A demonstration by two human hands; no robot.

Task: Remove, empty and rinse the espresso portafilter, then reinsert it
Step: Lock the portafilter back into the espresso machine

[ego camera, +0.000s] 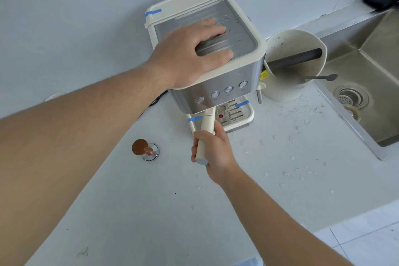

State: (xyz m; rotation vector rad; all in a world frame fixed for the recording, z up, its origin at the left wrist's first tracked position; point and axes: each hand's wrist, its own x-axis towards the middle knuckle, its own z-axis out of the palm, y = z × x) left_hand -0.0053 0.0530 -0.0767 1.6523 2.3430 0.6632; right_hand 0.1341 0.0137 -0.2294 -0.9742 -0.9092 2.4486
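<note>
White table point(216, 211), pale wall behind, steel sink point(367, 67) at 3 o'clock. Table is speckled with coffee grounds and water drops near the sink.

Head view, the only one:
- Cream-and-steel espresso machine point(216, 67) sits at 12 o'clock, blue tape on its corners.
- Left hand point(190, 54) lies palm down on the machine's ribbed steel top. Fingers spread and pressing flat, thumb along the front edge. Reads as bracing the body.
- Right hand point(212, 150) grips the cream-handled espresso portafilter point(205, 134). Fingers curled round the handle, near its steel end cap.
- Portafilter head is hidden under the machine's front, above the drip tray point(241, 114). Can't tell whether it is locked in or only seated.
- Key relation: handle's long axis runs from the group head toward 6 o'clock, slightly to 7, straight into the right palm. Right hand is the one on it; left is well apart, up top.
- Judgement: a twist of the handle is next, unlock or lock. Wet table and dirty bin hint at reinsertion, not certain.

Other items: cream knock-box bin point(280, 93) with a dark bar at 2 o'clock just beside the machine, a grey spoon point(321, 77) on its rim, brown-knobbed steel tamper point(143, 149) at 9 o'clock of the right hand.
</note>
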